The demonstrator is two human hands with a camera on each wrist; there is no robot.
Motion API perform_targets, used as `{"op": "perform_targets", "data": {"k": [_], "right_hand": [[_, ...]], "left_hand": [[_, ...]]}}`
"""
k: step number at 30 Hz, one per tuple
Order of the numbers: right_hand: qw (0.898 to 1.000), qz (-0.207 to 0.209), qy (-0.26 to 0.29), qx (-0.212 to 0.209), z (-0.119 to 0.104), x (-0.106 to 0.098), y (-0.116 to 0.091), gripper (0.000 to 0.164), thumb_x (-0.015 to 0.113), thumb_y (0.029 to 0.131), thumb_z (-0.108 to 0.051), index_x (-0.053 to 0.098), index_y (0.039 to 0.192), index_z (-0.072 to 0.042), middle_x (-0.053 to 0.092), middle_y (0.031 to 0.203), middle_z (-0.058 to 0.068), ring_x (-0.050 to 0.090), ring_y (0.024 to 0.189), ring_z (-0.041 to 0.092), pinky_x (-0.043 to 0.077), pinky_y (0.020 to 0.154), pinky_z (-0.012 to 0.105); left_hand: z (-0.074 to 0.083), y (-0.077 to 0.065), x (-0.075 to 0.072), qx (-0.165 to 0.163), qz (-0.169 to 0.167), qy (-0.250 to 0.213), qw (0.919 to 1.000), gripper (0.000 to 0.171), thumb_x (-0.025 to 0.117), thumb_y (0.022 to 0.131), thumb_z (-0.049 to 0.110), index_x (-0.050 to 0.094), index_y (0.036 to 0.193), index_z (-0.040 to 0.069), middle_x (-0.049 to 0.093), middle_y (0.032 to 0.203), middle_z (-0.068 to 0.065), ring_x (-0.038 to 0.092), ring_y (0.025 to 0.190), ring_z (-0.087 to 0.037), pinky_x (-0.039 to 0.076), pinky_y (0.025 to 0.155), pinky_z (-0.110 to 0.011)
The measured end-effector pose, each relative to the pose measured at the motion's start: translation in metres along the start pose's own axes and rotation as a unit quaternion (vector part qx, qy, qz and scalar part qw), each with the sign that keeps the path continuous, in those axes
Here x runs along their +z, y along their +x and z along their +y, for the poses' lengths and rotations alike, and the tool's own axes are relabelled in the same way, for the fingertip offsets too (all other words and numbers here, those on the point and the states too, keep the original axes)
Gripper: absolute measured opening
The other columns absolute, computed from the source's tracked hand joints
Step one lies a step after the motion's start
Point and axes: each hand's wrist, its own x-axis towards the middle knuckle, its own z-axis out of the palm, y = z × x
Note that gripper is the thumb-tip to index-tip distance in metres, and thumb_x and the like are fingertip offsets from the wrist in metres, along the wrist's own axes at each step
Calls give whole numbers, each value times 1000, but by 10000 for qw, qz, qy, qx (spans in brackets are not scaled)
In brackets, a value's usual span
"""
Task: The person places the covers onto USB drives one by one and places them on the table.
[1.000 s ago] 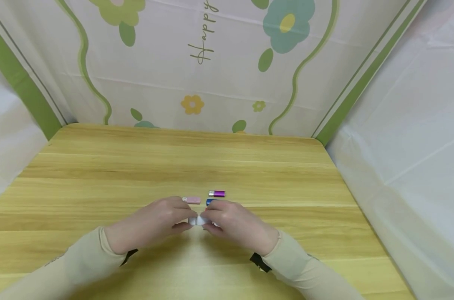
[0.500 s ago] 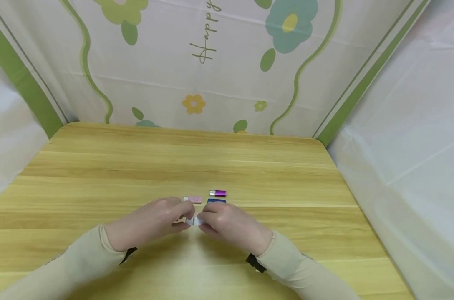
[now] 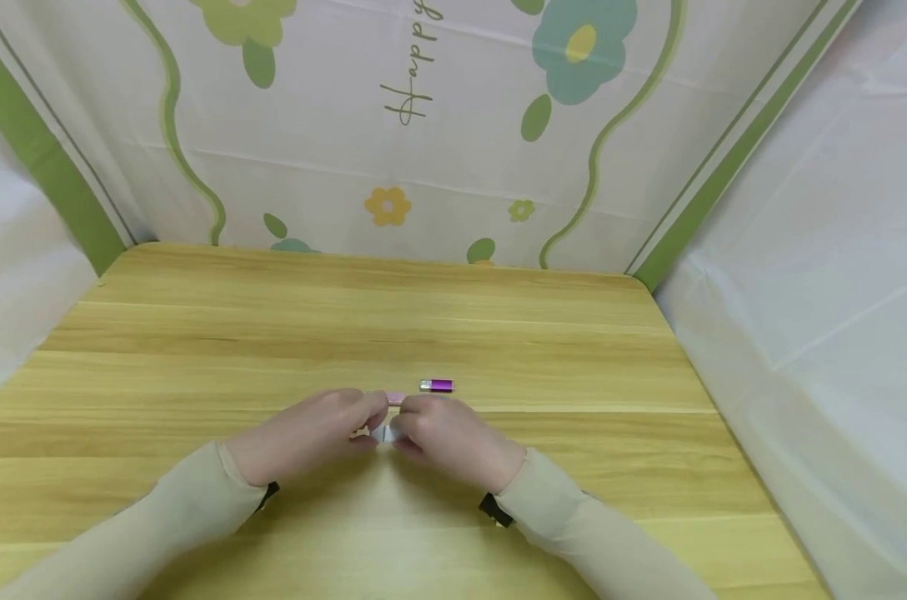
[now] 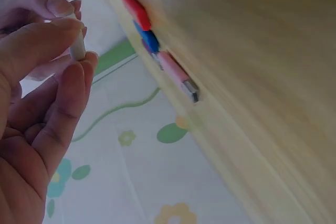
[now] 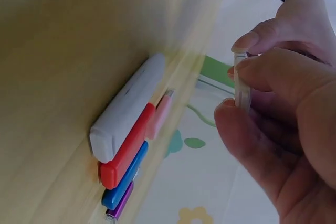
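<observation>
My left hand [image 3: 311,435] and right hand [image 3: 453,437] meet above the wooden table, fingertips almost together. Between them is a small flat white USB stick [image 3: 383,434] with a dark seam across its middle. In the left wrist view, thumb and fingers pinch the left end of the white stick [image 4: 77,48]. The right wrist view shows my right thumb and fingers gripping its other end, the stick [image 5: 242,90] seen edge-on. Fingers hide most of it.
Several sticks lie on the table just beyond my hands: pink [image 4: 173,68], purple [image 3: 438,386], blue [image 5: 126,176], red [image 5: 127,148] and a larger white one [image 5: 126,106]. A flower-printed white cloth [image 3: 333,167] hangs behind the table.
Both hands have shifted slightly forward with the white stick, the right one also leftward. My right hand now covers most of the blue stick, and the left index finger is more bent.
</observation>
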Motion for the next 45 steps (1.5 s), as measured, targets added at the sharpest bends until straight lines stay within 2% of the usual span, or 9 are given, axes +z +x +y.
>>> {"op": "perform_targets", "data": {"k": [6, 9, 13, 20, 26, 34, 39, 45], "right_hand": [[9976, -265, -205, 600, 13, 10, 12, 5, 78, 83, -15, 73, 83, -15, 61, 75, -6, 47, 62, 4, 41, 55, 14], [9960, -435, -159, 768, 17, 12, 18, 3, 77, 85, -17, 75, 87, -15, 62, 77, -7, 48, 64, 3, 41, 54, 13], [9949, -532, -115, 847, 20, 15, 23, 4, 77, 87, -21, 77, 88, -17, 61, 76, -9, 47, 64, 4, 40, 54, 14], [9931, -737, -176, 892, 23, 21, 28, 9, 77, 88, -27, 76, 88, -18, 59, 74, -9, 47, 64, 5, 41, 53, 15], [9900, -979, -253, 982, 25, 29, 31, 11, 77, 88, -29, 75, 85, -18, 56, 74, -10, 48, 67, 6, 40, 52, 16], [9892, -1140, -531, 748, 27, 36, 33, 15, 75, 89, -29, 72, 79, -19, 55, 71, -9, 48, 67, 9, 39, 61, 19], [9889, -1134, -616, 735, 26, 34, 34, 15, 76, 89, -30, 72, 79, -19, 56, 71, -10, 48, 67, 9, 39, 62, 20], [9904, -983, -583, 777, 27, 17, 32, 13, 73, 91, -31, 77, 88, -19, 62, 78, -8, 53, 71, 11, 43, 62, 22]], "left_hand": [[-14, 4, 6, -489, -305, -4, 9983, 21, 82, 79, 1, 65, 91, 9, 66, 83, 5, 57, 70, -5, 49, 63, -21], [-16, 6, 5, -732, -478, 67, 9961, 14, 82, 80, 2, 71, 85, 8, 67, 81, 5, 56, 69, -4, 50, 64, -22], [-17, 7, 3, -946, -619, 232, 9933, 11, 83, 79, 4, 73, 83, 7, 68, 80, 3, 56, 70, -4, 50, 64, -22], [-21, 8, 4, -1013, -781, 87, 9917, 9, 81, 80, 3, 74, 81, 9, 65, 76, 6, 52, 66, -2, 48, 62, -21], [-26, 8, 8, -1096, -968, 57, 9892, 18, 80, 80, 1, 68, 73, 13, 55, 68, 13, 43, 62, -3, 43, 59, -21], [-31, 8, 14, -1152, -1036, 65, 9879, 23, 78, 80, 0, 64, 70, 15, 51, 67, 14, 42, 62, -4, 42, 60, -22], [-34, 7, 15, -1114, -994, 150, 9887, 23, 77, 80, -2, 65, 70, 15, 52, 67, 13, 44, 63, -4, 43, 60, -23], [-34, 7, 11, -1327, -1094, 263, 9847, 14, 79, 81, 2, 70, 75, 12, 59, 71, 9, 49, 64, -5, 46, 61, -25]]}}
